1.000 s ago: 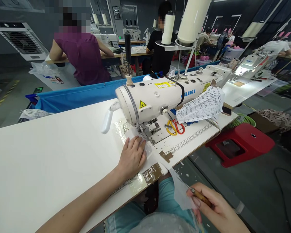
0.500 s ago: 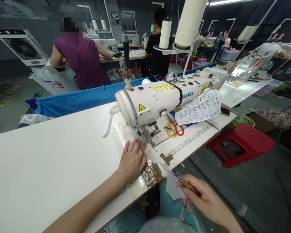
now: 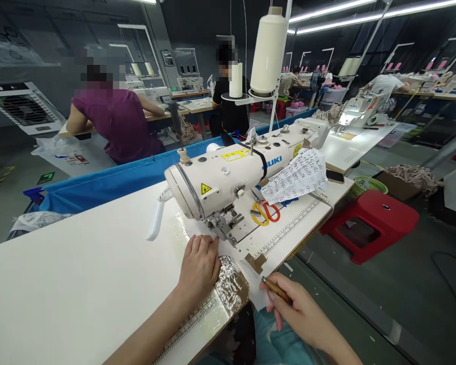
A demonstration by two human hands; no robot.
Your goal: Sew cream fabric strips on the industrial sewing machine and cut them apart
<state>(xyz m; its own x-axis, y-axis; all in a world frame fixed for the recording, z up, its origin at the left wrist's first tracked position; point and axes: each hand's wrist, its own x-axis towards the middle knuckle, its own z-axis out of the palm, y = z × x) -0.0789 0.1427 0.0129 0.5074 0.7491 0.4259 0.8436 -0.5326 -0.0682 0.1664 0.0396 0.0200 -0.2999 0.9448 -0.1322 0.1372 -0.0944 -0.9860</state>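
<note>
My left hand (image 3: pixel 199 264) lies palm down with its fingers stretched over thin white fabric, just in front of the needle area of the white sewing machine (image 3: pixel 220 175). My right hand (image 3: pixel 292 306), at the table's front edge, is closed round the wooden handle of an awl (image 3: pixel 277 290), its thin metal tip pointing up and left across the cloth. A loose end of the white fabric (image 3: pixel 257 295) hangs over the edge beside my right fingers. Whether those fingers also pinch the cloth is hard to see. Shiny tape (image 3: pixel 231 289) covers the tabletop between the hands.
Yellow and red-handled scissors (image 3: pixel 265 213) lie under the machine arm, near a handwritten sheet (image 3: pixel 298 177). Thread cones (image 3: pixel 268 56) stand above the machine. A red stool (image 3: pixel 372 223) is at the right. A blue cloth barrier (image 3: pixel 99 182) runs behind the table; co-workers sit beyond.
The camera view has shifted, so the machine appears lower and farther left. My right hand, still gripping the awl, has come closer to the table edge. My left hand stays flat on the fabric.
</note>
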